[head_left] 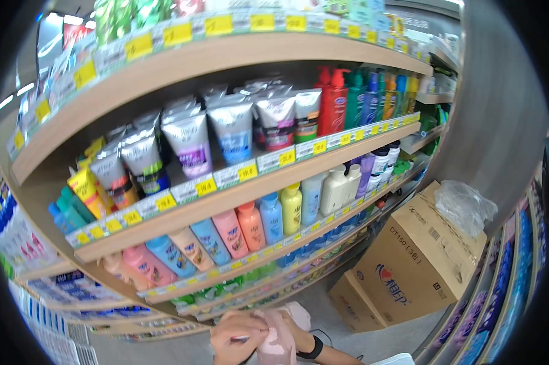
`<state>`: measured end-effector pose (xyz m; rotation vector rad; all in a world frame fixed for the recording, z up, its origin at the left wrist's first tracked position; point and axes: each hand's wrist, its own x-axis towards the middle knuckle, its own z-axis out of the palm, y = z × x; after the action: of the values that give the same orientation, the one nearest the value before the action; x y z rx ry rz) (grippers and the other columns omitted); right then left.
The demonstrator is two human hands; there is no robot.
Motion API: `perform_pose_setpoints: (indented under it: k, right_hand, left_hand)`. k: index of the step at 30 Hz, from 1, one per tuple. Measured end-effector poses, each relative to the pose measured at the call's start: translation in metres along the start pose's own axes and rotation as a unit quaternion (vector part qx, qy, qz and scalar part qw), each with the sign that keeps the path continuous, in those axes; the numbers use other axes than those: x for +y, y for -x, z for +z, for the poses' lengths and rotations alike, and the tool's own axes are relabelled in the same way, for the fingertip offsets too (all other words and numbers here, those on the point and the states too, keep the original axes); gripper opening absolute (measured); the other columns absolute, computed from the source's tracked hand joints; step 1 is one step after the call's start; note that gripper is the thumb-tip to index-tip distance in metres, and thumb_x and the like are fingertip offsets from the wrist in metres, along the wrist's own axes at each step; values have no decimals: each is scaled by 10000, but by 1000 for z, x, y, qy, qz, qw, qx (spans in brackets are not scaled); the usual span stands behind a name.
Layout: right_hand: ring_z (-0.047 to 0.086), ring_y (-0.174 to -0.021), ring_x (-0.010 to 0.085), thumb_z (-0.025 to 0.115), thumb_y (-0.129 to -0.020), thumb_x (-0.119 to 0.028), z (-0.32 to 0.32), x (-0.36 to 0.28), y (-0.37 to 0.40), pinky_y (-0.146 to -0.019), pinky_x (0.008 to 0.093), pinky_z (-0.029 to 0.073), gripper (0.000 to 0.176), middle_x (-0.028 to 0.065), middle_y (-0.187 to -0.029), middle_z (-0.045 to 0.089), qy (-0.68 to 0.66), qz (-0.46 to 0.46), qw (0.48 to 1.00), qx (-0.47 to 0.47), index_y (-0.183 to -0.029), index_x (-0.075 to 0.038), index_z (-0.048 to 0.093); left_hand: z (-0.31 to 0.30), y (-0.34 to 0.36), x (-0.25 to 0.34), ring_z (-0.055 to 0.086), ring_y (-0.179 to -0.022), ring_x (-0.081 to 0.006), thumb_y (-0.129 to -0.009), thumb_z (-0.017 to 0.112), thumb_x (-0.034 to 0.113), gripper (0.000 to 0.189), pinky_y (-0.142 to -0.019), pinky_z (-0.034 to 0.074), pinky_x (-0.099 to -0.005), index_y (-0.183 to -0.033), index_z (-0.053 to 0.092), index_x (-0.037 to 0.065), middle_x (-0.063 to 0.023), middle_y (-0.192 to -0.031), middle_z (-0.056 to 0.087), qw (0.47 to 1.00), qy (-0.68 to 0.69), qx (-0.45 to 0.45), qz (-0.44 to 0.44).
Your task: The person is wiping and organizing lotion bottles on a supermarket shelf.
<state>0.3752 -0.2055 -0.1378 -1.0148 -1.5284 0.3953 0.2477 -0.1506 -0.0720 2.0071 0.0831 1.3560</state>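
At the bottom of the head view, my left hand [235, 333] has its fingers curled and closed on a pink cloth [277, 340]. A small dark gap or object shows among those fingers; I cannot make out which. My right hand [297, 336], with a black band on its wrist, is against the other side of the same cloth. The cloth bunches between both hands and covers most of the right fingers. Both hands are low, in front of the shelves and above the grey floor.
Ahead, a shelf [274, 155] carries squeeze tubes [186, 143] and pump bottles [333, 103]. Colourful bottles [271, 216] line the tier below, some leaning. Cardboard boxes [408, 261] stand on the floor at right, with clear plastic wrap [466, 207] on top. Another stocked shelf borders the right edge.
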Motion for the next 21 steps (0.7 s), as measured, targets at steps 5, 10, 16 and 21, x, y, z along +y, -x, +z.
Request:
perform_pose_setpoints:
  k: [5,10,16,21]
  right_hand:
    - [510,-1056,240,652,-676,-167,1,14,13,-889,335,401,629,138,-1171,481,-150,176,973,-16,-1233,-17,401]
    - [495,-1049,240,631,-694,-150,10,41,25,-919,322,392,569,192,-1188,448,-509,248,822,51,-1187,16,400]
    - [467,-1094,285,435,-870,-245,11,13,13,-931,368,394,461,206,-1204,445,-682,306,656,103,-1221,43,354]
    - [464,-1099,258,434,-912,-173,0,-38,1,-918,345,413,406,187,-1193,457,-381,197,895,126,-1245,37,335]
  left_hand:
    - [1,-1,11,598,-765,-239,-648,672,-82,291,-698,479,-340,-901,560,9,-132,-796,626,991,16,26,-130]
    - [14,12,4,608,-763,-258,-648,689,-64,668,-711,492,-364,-1214,360,69,-163,-820,616,971,146,102,-160]
    - [7,-2,8,603,-797,-281,-686,697,-13,660,-716,499,-371,-1243,350,59,-175,-848,618,955,253,59,-141]
    - [14,0,10,564,-857,-253,-739,662,74,152,-752,460,-345,-853,605,-8,-137,-894,593,917,291,57,-265]
